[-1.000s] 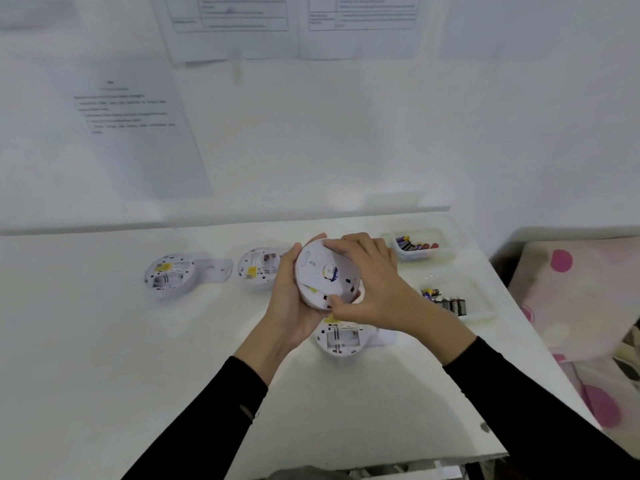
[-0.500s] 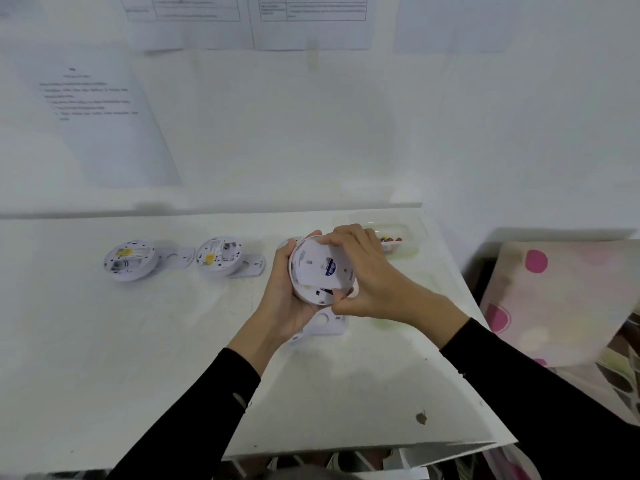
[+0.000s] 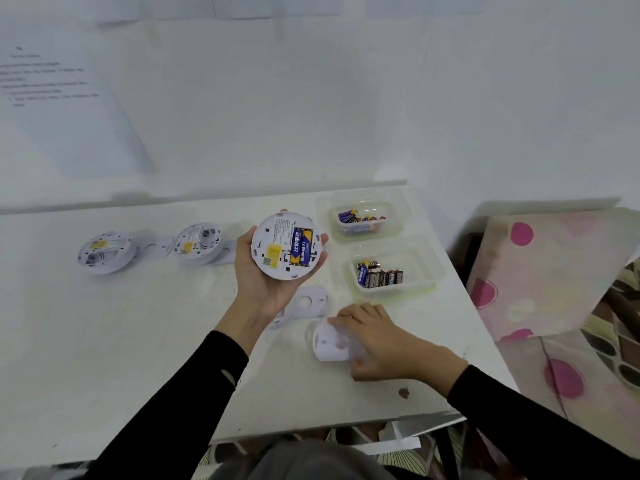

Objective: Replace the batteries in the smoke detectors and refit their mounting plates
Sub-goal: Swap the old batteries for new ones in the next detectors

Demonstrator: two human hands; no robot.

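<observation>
The white table (image 3: pixel 138 341) runs under both hands, with a cushion (image 3: pixel 554 271) with pink dots off its edge, well to the right of the right hand. On the wall beyond the hands hangs a printed sheet (image 3: pixel 69 109), its text too blurred to read.

The left hand (image 3: pixel 263 289) is raised palm-up over the table and cradles a round white smoke detector (image 3: pixel 277 237), back side facing up, with the thumb along its left rim and fingertips curled round the right rim. Two blue-and-yellow batteries (image 3: pixel 301 247) sit side by side in its open compartment.

Well to the left of that grip, two other detectors (image 3: pixel 104 252) lie backs up on the table, each resting partly on a white plate.

To the right of the held detector stand two clear plastic tubs. The far tub (image 3: pixel 398 216) holds a loose heap of coloured cells, and the near tub (image 3: pixel 422 271) holds dark cells lined up in a row.

Nearer the person, the right hand (image 3: pixel 377 341) rests low on the table. Its fingers curve over the right part of a white mounting plate (image 3: pixel 329 344) and the thumb is tucked at the near edge, gripping it. A second plate (image 3: pixel 308 303) lies flat on the table, just beyond that grip and below the left hand.
</observation>
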